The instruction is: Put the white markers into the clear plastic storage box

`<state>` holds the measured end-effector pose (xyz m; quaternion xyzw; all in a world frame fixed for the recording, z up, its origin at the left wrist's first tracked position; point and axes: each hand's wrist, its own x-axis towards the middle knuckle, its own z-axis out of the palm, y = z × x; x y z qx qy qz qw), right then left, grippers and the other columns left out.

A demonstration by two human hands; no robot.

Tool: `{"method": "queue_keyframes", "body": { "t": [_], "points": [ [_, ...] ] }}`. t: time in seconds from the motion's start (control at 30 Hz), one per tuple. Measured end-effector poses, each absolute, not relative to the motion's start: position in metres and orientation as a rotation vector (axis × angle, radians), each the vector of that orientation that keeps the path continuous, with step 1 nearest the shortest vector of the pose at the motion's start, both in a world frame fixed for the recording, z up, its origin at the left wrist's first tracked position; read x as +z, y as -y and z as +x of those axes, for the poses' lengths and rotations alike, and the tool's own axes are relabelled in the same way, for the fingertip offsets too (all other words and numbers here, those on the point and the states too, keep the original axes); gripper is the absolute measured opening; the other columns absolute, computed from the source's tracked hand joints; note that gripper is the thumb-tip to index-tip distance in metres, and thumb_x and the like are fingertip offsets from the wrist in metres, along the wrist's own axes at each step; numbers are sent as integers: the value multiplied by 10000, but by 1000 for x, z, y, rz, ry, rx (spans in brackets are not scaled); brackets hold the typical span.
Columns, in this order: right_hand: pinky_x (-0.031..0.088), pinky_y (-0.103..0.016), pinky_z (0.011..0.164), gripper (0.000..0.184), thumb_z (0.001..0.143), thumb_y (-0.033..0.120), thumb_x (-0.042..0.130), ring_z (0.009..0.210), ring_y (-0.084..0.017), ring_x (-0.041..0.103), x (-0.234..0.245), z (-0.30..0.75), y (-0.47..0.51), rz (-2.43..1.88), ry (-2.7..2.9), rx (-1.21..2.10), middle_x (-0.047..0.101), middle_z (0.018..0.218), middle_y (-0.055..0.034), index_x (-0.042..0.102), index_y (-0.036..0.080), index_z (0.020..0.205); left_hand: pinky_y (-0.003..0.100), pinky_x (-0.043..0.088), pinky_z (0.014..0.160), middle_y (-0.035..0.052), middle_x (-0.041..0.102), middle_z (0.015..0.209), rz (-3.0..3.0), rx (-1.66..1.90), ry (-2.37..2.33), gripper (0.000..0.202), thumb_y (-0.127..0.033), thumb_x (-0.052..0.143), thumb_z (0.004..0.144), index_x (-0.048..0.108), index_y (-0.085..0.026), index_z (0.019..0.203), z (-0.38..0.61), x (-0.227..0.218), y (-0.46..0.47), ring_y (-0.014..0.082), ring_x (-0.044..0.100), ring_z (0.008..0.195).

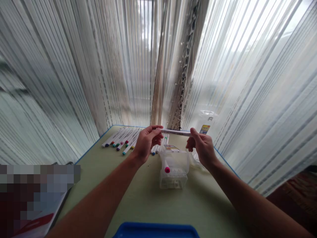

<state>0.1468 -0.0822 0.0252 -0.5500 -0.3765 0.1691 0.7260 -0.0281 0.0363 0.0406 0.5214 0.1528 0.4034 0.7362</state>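
Observation:
A white marker (176,132) is stretched level between my two hands, above the table. My left hand (146,142) pinches its left end between thumb and fingers. At the other end, my right hand (201,143) closes on it with thumb and finger. Below stands a clear plastic case (174,180) with a pink-ended marker (167,169) leaning inside it. Several white markers with coloured ends (120,140) lie in a loose row to the left of my left hand. A few more markers (156,150) lie behind the case, partly hidden by my left hand.
Behind my right hand is clear packaging (205,127) with a yellow and blue label. More clear plastic lies under that hand. A blue tray edge (156,228) is at the front of the green table (138,198). Striped curtains (133,66) hang behind; a blurred-out object is at left.

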Motion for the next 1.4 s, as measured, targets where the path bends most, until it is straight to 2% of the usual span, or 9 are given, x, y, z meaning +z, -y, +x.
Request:
{"method": "queue_keyframes", "body": {
  "t": [0.13,0.37,0.5,0.67,0.8,0.9,1.07,1.27,1.4],
  "points": [
    [378,-212,332,559,763,660,726,332,-98,514,29,145,82,-1182,860,412,638,459,-57,666,140,567,197,444,535,23,667,668,1178,903,-414,250,-303,750,778,710,-106,926,-29,50,-34,84,568,546],
    [435,-213,401,318,756,453,822,491,-108,587,34,136,86,-1099,961,431,720,656,-37,751,162,861,200,436,532,15,659,662,1122,960,-468,259,-312,763,756,704,-104,899,-31,40,-29,82,553,533],
    [441,-221,419,309,760,429,815,528,-117,599,32,135,86,-1154,1014,458,722,675,-44,758,151,881,203,432,527,-6,631,654,1044,1025,-476,256,-313,762,760,696,-118,913,-29,28,-28,79,532,523],
    [457,-233,491,288,690,414,866,546,-113,588,29,137,86,-1290,1131,508,705,638,-25,758,156,759,208,429,545,1,636,711,1114,1006,-378,279,-324,780,771,712,-127,955,-30,28,-28,77,535,553],
    [533,-301,671,320,730,432,833,722,-170,674,30,139,88,-1318,1247,593,775,815,-61,800,171,913,217,432,574,12,641,756,1197,935,-290,242,-329,760,800,736,-134,943,-31,28,-23,76,521,588],
    [514,-296,656,317,777,419,802,714,-161,647,33,142,90,-1331,1276,484,766,827,-50,799,185,991,225,439,605,49,692,864,1222,903,-254,236,-315,732,819,740,-147,984,-31,28,-21,89,533,649],
    [427,-236,492,268,775,391,812,551,-95,529,37,148,89,-1205,1075,346,705,745,0,762,199,955,220,418,580,76,700,948,1188,884,-299,294,-322,683,834,720,-143,1065,-32,30,-21,104,547,689],
    [575,-253,653,270,709,318,873,723,-141,717,39,147,87,-995,842,526,773,894,-32,721,208,903,219,415,580,53,676,866,1228,968,-376,231,-320,698,805,720,-139,946,-34,33,-22,104,531,671],
    [554,-228,599,259,661,314,900,642,-115,670,42,141,89,-988,767,635,715,733,7,739,201,830,224,409,583,46,674,842,1290,962,-379,224,-313,703,811,735,-138,948,-35,35,-20,102,516,656]
  ]
}}
